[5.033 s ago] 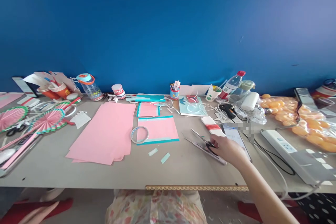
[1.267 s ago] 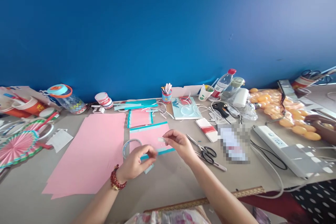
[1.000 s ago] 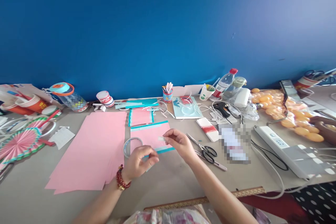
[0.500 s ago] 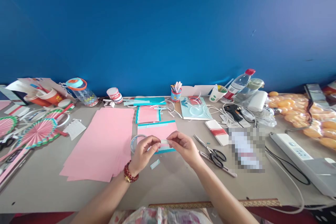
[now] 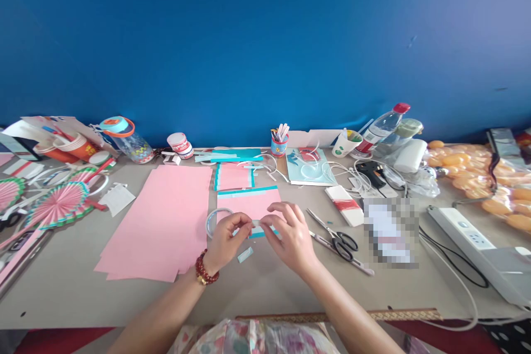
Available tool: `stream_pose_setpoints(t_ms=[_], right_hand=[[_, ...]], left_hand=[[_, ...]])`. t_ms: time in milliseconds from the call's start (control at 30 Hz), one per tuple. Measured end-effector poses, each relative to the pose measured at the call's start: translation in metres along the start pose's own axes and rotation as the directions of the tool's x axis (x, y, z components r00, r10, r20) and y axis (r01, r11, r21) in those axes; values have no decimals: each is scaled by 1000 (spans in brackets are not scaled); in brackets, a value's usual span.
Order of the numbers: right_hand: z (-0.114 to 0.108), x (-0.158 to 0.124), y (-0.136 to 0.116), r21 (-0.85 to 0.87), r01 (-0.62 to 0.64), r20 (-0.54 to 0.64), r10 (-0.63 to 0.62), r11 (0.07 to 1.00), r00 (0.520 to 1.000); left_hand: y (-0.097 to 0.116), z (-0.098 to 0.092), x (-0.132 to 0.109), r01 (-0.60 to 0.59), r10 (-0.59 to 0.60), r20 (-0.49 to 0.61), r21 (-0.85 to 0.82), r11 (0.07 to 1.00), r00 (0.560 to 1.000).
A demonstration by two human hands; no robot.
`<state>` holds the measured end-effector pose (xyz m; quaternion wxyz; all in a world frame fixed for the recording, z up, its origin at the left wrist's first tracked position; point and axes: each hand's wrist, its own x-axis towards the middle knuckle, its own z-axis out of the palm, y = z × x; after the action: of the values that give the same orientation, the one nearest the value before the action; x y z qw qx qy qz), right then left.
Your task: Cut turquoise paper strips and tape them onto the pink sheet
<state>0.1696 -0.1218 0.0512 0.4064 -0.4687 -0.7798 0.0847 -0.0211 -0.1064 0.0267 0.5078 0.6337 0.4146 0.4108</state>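
Observation:
My left hand (image 5: 227,239), with a red bead bracelet at the wrist, and my right hand (image 5: 289,235) meet above the table, both pinching a small pale strip of paper or tape (image 5: 256,223) between thumb and fingertips. Beneath them lies a pink sheet edged in teal (image 5: 252,203) and a clear tape ring (image 5: 212,219). A loose pale scrap (image 5: 245,255) lies just below my left hand. Scissors (image 5: 336,235) rest on the table to the right of my right hand.
A stack of large pink paper (image 5: 164,221) lies at left, with pink pleated fans (image 5: 58,206) beyond it. A pen cup (image 5: 279,144), water bottle (image 5: 379,128), cables, a power strip (image 5: 473,238) and a bag of orange balls (image 5: 477,171) crowd the back and right.
My right hand left the scissors and came to the middle. My left hand rose to meet it, and both now pinch the small strip together over the teal-edged sheet.

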Motion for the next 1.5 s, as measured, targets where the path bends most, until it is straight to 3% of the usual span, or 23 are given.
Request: stream_pose_setpoints(t_ms=[100,367,600,900,1500], right_hand=[[0,0,-6,-100,71,11,-70,992,997],[2,-4,-4,-41,54,57,-52,998,997],[2,-3,-4,-4,62,74,-62,998,995],[4,-8,-1,97,9,64,-16,995,998],[-4,-5,-4,-56,98,144,-89,994,986]], left_hand=[[1,2,-1,-35,34,15,91,995,999],[6,4,-5,-161,151,57,273,949,987],[8,3,-6,-219,199,95,314,924,975],[7,3,-6,-187,172,78,264,946,982],[0,4,-6,-73,60,88,148,986,994]])
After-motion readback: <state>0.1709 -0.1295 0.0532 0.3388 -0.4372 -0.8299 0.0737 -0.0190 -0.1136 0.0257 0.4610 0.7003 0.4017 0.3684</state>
